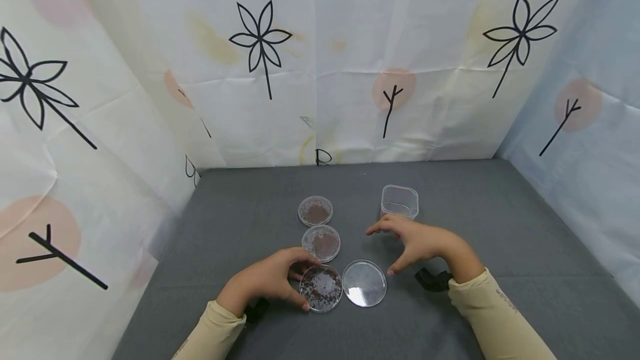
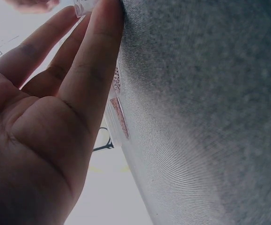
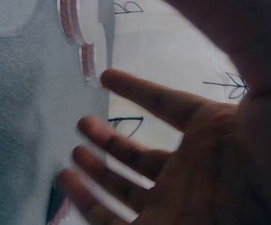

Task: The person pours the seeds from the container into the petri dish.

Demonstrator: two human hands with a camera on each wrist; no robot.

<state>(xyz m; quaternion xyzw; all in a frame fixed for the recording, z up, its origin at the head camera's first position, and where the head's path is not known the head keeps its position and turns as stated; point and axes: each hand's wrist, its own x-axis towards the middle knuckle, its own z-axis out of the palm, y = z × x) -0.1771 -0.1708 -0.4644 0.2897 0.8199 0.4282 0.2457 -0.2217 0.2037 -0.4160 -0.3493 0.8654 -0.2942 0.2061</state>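
Observation:
My left hand (image 1: pixel 267 281) holds a round clear petri dish (image 1: pixel 321 289) by its near-left side, thumb at the front and fingers behind. Dark reddish-brown bits lie scattered in that dish. Right beside it on the table is a flat clear petri dish lid (image 1: pixel 364 283). My right hand (image 1: pixel 422 242) hovers to the right of the lid with fingers spread and nothing between them. In the right wrist view its fingers (image 3: pixel 144 98) are stretched and apart. The left wrist view shows the dish's clear edge (image 2: pixel 83 6) at my left fingertips.
Two more petri dishes, one nearer (image 1: pixel 321 243) and one farther (image 1: pixel 315 211), hold brownish grains and line up behind the held dish. Past my right hand stands a clear square container (image 1: pixel 399 201). Printed white cloth (image 1: pixel 340 115) surrounds the grey tabletop (image 1: pixel 240 210).

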